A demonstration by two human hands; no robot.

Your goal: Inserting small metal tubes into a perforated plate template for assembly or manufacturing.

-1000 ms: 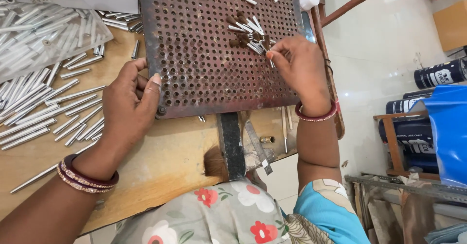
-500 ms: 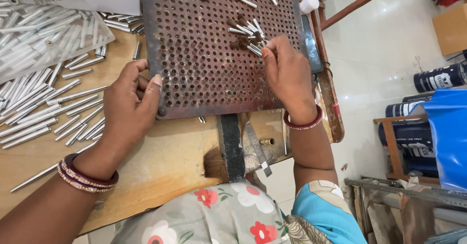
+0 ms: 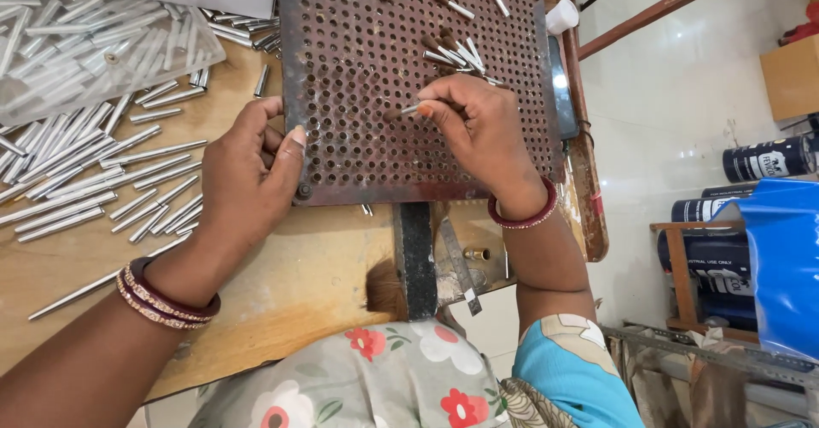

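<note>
Rusty perforated metal plate [image 3: 358,95], wooden bench [image 3: 281,266]
</note>
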